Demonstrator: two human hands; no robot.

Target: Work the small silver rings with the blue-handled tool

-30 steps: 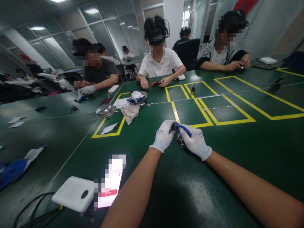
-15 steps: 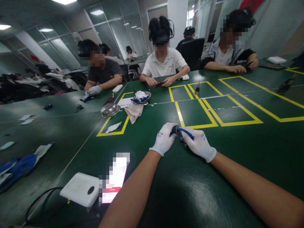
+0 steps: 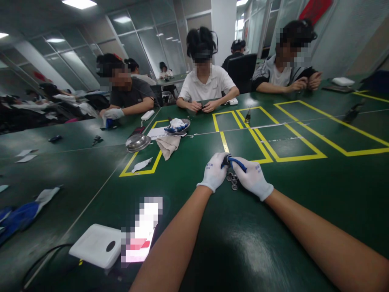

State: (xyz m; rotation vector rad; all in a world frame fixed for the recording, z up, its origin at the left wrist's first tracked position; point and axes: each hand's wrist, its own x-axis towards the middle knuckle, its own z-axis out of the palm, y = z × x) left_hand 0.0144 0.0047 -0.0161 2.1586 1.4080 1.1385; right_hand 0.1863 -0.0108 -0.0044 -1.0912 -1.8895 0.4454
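Observation:
My left hand point(image 3: 214, 172) and my right hand point(image 3: 253, 176) both wear white gloves with blue-coated fingers. They meet over the green table, fingers closed around a small dark round part point(image 3: 227, 159). Most of that part is hidden by the gloves, so its kind does not show. Just beneath the hands, several small metal rings point(image 3: 234, 181), resembling bearings, lie in a loose cluster on the table.
A white power bank point(image 3: 95, 245) and a lit phone point(image 3: 142, 231) lie left of my forearms. Farther off are a metal bowl point(image 3: 138, 142), a beige cloth point(image 3: 168, 146) and yellow tape outlines point(image 3: 299, 157). Co-workers sit across the table, handling small items.
My hands still grip the dark part together, with only a slight shift. The metal rings beneath them show more fully now. The whole view has shifted a little.

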